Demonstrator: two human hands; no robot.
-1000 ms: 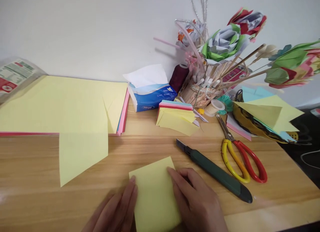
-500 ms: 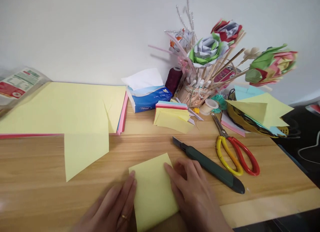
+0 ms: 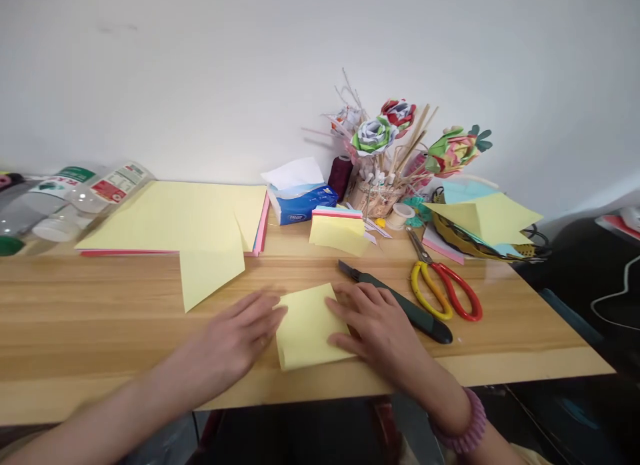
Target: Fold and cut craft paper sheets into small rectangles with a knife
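Observation:
A small yellow paper square [image 3: 306, 325] lies flat on the wooden table [image 3: 100, 318] near its front edge. My left hand [image 3: 235, 341] rests flat at the square's left edge, fingers spread and touching it. My right hand [image 3: 375, 325] presses on the square's right edge, fingers apart; a pink bead bracelet sits on that wrist. Neither hand grips anything. Just right of my right hand lies a dark green utility knife [image 3: 400, 303].
A stack of large yellow and pink sheets [image 3: 175, 215] lies at the back left, with plastic bottles [image 3: 65, 198] beyond. Behind are a tissue pack [image 3: 300, 201], a pile of small coloured squares [image 3: 337, 228], paper flowers in a holder [image 3: 380, 158], red-and-yellow scissors [image 3: 443, 285] and folded papers [image 3: 480, 218].
The view has pulled back and up, so the whole table shows. My left hand has spread flatter against the square's left edge; my right hand stays on its right edge.

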